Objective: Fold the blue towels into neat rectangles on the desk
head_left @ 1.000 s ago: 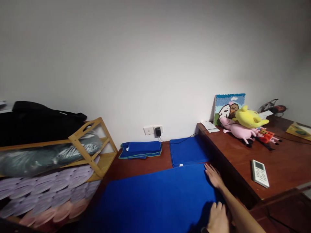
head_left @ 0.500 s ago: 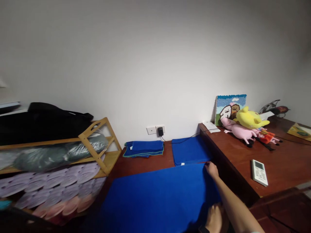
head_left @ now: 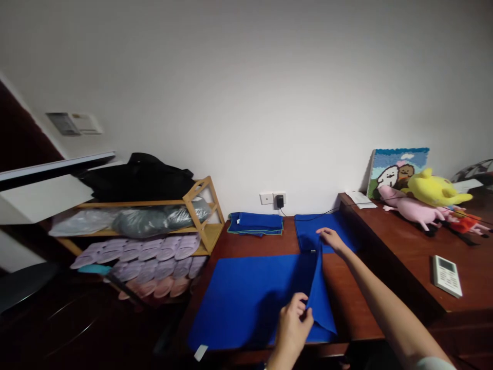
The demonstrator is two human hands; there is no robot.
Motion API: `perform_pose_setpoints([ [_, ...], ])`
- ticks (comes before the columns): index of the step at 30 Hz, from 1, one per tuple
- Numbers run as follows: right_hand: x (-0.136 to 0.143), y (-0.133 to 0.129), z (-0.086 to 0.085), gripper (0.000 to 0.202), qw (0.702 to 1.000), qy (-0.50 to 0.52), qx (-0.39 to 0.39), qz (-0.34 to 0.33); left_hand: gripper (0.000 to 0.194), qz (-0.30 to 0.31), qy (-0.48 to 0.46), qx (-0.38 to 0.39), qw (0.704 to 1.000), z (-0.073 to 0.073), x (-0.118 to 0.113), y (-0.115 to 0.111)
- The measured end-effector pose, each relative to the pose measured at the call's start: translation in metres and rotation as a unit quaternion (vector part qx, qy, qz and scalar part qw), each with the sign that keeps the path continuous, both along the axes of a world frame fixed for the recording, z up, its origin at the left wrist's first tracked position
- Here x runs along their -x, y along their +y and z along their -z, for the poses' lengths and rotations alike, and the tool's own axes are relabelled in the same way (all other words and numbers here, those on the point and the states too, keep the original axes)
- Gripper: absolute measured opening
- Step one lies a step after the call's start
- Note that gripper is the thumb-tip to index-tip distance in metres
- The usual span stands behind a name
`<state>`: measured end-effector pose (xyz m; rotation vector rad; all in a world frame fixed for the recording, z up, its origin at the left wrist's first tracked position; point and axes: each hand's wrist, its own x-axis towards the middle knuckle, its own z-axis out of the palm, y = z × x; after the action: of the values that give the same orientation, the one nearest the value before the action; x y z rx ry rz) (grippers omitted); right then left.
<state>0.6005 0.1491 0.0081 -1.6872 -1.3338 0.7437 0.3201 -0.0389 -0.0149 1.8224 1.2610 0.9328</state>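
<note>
In the head view, the large blue cloth (head_left: 239, 298) lay on the brown table (head_left: 246, 247), at the lower centre of the frame. The right hand (head_left: 330, 239) was pinching its raised right edge. The left hand (head_left: 293, 322), with bent fingers, was at the same edge, lower down; whether it pinched, I cannot tell. Folded blue cloths (head_left: 260, 222) lay behind.

Setting: a room in a home, probably a bedroom or dormitory
Rack: slatted wood, with rows of slippers (head_left: 150, 250)
Desk (head_left: 389, 241): reddish-brown, bearing plush toys (head_left: 433, 189) and a white remote control (head_left: 447, 276)
Picture (head_left: 398, 167): cartoon animals, propped against the plain wall (head_left: 231, 103)
Socket (head_left: 266, 198): domestic type, wall-mounted
</note>
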Motion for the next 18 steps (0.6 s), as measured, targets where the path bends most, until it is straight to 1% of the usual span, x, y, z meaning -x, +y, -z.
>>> perform_pose_setpoints([
  [2,0.043,0.018,-0.018,0.037,0.997,0.012,-0.021,-0.071,0.023,-0.035,0.001,-0.029,0.999,-0.022,0.045,-0.002],
  [4,0.094,0.036,-0.033,0.035,0.990,0.008,-0.039,-0.137,0.024,-0.071,0.001,-0.050,0.996,-0.039,0.091,-0.005],
  [6,0.149,0.052,-0.044,0.032,0.979,-0.014,-0.054,-0.194,0.028,-0.099,0.001,-0.043,0.994,-0.050,0.137,-0.008],
  [8,0.206,0.064,-0.048,0.031,0.967,-0.049,-0.066,-0.241,0.035,-0.126,0.003,-0.012,0.992,-0.053,0.182,-0.009],
  [10,0.260,0.073,-0.045,0.029,0.953,-0.090,-0.074,-0.279,0.040,-0.157,0.007,0.034,0.987,-0.045,0.222,-0.008],
  [11,0.285,0.076,-0.041,0.027,0.946,-0.111,-0.075,-0.294,0.041,-0.172,0.007,0.060,0.983,-0.038,0.240,-0.007],
  [13,0.329,0.081,-0.026,0.025,0.934,-0.151,-0.068,-0.316,0.040,-0.202,0.015,0.103,0.974,-0.018,0.270,-0.002],
  [15,0.364,0.084,-0.005,0.023,0.925,-0.185,-0.053,-0.327,0.034,-0.230,0.050,0.121,0.964,0.005,0.291,0.002],
  [18,0.396,0.087,0.030,0.023,0.912,-0.218,-0.029,-0.345,0.022,-0.259,0.131,0.122,0.949,0.035,0.311,0.002],
])
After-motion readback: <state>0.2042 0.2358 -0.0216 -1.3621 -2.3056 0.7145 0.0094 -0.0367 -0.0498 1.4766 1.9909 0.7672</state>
